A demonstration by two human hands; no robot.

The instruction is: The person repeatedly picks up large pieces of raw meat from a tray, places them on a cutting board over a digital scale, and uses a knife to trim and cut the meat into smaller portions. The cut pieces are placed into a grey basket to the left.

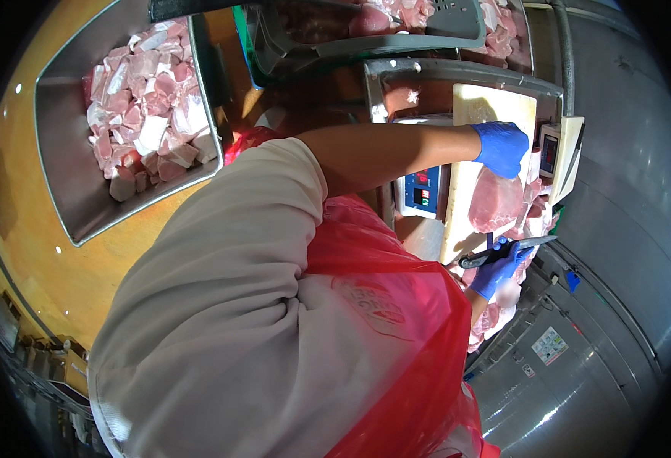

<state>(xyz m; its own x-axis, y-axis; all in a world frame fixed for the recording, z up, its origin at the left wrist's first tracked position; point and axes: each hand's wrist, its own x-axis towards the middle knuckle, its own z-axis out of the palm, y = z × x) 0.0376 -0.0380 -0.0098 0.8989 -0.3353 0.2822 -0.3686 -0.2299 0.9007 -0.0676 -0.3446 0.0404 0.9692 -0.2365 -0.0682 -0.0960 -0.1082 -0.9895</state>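
Observation:
My left hand (502, 147), in a blue glove, is closed over the upper part of a cream cutting board (476, 103), beside a pork slab (494, 200); whatever its fingers hold is hidden. My right hand (496, 271), also gloved, grips a black-handled knife (534, 242) near the board's lower end, with its blade pointing right. More raw pieces (496, 313) lie along the right side and below the board. A digital scale (419, 198) sits just left of the board.
A steel tub (60, 145) of pork chunks stands at left on an orange surface (30, 229). A grey crate (320, 46) of meat is at top, with another metal bin behind. A second display unit (549, 153) stands right of the board, beside grey metal surfaces.

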